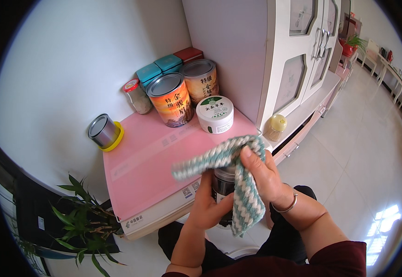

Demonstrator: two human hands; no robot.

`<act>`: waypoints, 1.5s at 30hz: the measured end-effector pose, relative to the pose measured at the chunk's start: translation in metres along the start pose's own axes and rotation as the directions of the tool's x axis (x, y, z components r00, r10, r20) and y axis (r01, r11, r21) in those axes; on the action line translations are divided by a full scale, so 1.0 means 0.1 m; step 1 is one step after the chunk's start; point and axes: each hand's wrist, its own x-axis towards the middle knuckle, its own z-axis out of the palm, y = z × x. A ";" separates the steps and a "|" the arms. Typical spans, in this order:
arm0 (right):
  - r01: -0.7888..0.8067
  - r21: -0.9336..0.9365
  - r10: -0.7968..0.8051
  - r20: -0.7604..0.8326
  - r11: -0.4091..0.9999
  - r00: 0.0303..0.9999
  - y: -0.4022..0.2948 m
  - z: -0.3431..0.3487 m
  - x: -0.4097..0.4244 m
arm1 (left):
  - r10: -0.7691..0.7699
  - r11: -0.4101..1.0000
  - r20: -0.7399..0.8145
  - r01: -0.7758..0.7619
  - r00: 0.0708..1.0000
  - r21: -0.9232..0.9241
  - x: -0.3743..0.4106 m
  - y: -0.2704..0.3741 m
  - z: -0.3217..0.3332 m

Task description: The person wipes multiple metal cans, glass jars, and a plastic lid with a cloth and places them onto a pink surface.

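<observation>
My left hand [210, 204] is wrapped around a dark jar [223, 185] with a clear lid, held just off the table's front edge. In my right hand [264, 173] is a green-and-white striped knitted cloth [218, 157]. One end of the cloth stretches left across the top of the jar and is blurred; the other end hangs down in front of the jar's right side. Much of the jar is hidden by the cloth and my fingers.
On the pink-covered table [145, 162] stand orange tins [171, 104], a white tub [215, 116], a red-lidded jar [138, 98], teal boxes [168, 63] and a metal can [102, 130] at a yellow ring. Right is a white cabinet [270, 52] with a yellow-topped bottle [276, 127]; lower left, a leafy plant [79, 214].
</observation>
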 end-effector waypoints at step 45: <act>0.080 -0.618 -0.194 -0.119 0.782 0.974 -0.09 -0.25 0.17 | 0.176 0.984 -0.309 -0.168 0.935 0.053 0.07 -0.02 -0.01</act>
